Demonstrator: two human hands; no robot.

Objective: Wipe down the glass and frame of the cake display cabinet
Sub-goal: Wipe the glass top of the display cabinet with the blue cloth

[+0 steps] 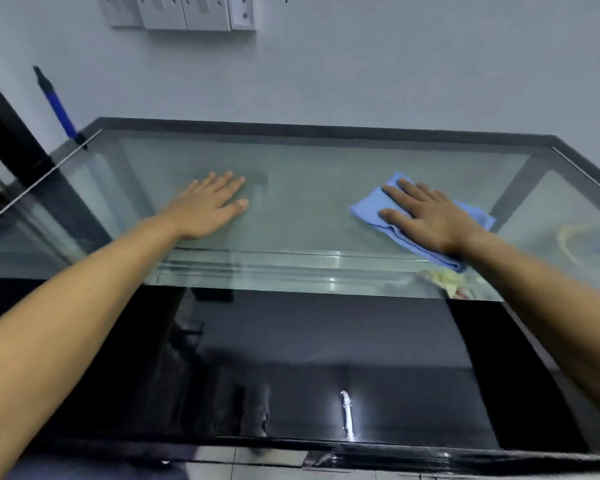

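Note:
The cake display cabinet fills the view, with a flat glass top [302,202] inside a dark frame [291,125] and a dark front glass pane [326,358] below. My left hand [208,206] lies flat on the top glass, left of centre, fingers straight and holding nothing. My right hand [426,216] presses flat on a folded blue cloth [368,209] on the right part of the top glass. The cloth sticks out on both sides of the hand.
A white wall with a row of switch plates [181,12] stands behind the cabinet. A blue-handled tool [58,105] leans at the cabinet's back left corner. Yellowish items [447,280] show through the glass at the right. A dark upright edge [4,133] stands at far left.

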